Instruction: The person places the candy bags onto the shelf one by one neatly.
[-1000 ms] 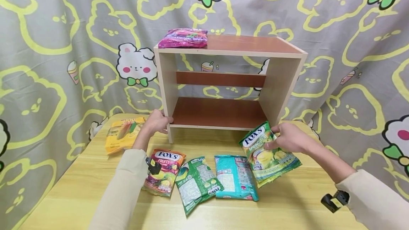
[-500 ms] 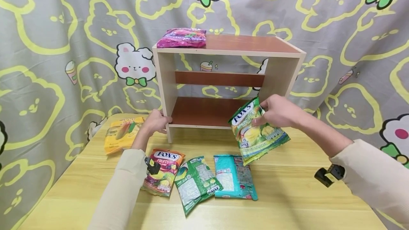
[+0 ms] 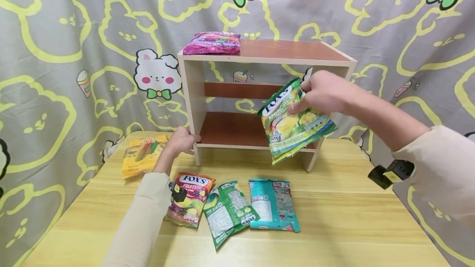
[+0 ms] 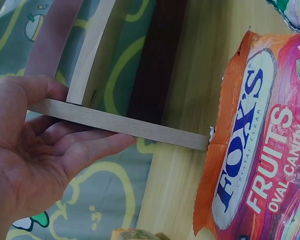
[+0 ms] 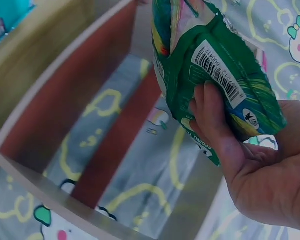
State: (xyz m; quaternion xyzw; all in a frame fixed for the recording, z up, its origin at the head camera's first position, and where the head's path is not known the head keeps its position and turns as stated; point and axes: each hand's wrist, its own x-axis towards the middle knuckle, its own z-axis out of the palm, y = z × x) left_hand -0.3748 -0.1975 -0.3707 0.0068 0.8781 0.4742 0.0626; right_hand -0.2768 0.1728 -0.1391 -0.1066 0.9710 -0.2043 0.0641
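Observation:
My right hand (image 3: pixel 326 93) pinches a green Fox's Spring Tea candy bag (image 3: pixel 293 125) by its upper right side, in front of the shelf opening. In the right wrist view the fingers press on the bag's barcode side (image 5: pixel 217 70). My left hand (image 3: pixel 179 140) grips the left side panel of the small wooden shelf (image 3: pixel 267 147) at lower board height. The left wrist view shows the thumb on one face of that panel (image 4: pixel 155 131) and the fingers on the other. A pink candy bag (image 3: pixel 213 43) lies on the shelf's top left.
On the table (image 3: pixel 334 226) lie a Fox's Fruits bag (image 3: pixel 191 199), a green bag (image 3: pixel 230 211) face down and a teal bag (image 3: pixel 273 205). A yellow bag (image 3: pixel 142 155) lies left of the shelf. A patterned curtain (image 3: pixel 111 32) hangs behind.
My right hand has lifted the Spring Tea bag from just above the table, up and slightly left, to before the shelf opening. The left hand keeps its grip on the panel.

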